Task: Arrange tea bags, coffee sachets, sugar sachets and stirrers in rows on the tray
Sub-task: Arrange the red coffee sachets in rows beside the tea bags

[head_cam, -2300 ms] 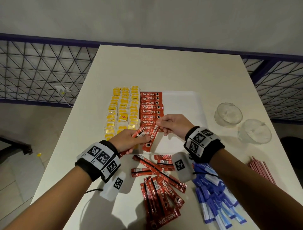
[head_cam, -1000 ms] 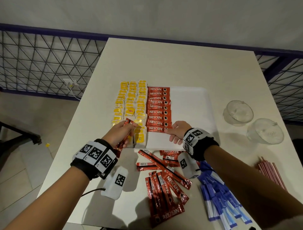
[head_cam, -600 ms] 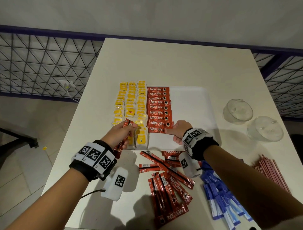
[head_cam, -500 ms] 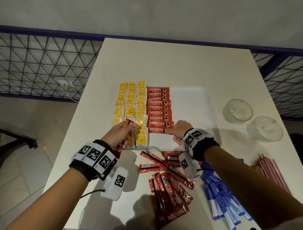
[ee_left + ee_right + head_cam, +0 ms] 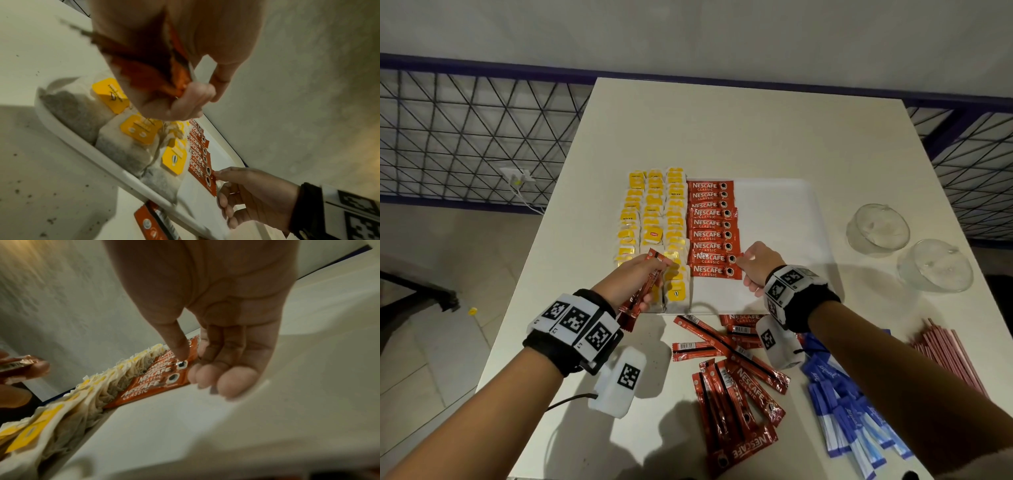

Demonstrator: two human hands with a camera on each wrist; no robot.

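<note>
the white tray (image 5: 774,212) lies on the pale table (image 5: 739,130). three rows of yellow-tagged tea bags (image 5: 654,219) fill its left side; beside them runs one row of red coffee sachets (image 5: 712,229), nine counted in the head view, overlapping like shingles. the right half of the tray is bare.

the left hand (image 5: 630,284) hangs over the near tea bags, fingers curled round a small bundle of red sachets (image 5: 643,291). the right hand (image 5: 760,267) is at the right-hand ends of the two nearest sachets in the row; thumb and forefinger pinch the edge of the second sachet from the near end (image 5: 714,257), the other fingers curled beneath.

loose coffee sachets (image 5: 732,387) lie scattered on the table in front of the tray. blue sugar sachets (image 5: 846,411) are heaped to their right, pink stirrers (image 5: 952,356) further right. two clear glass bowls (image 5: 907,250) stand right of the tray.
</note>
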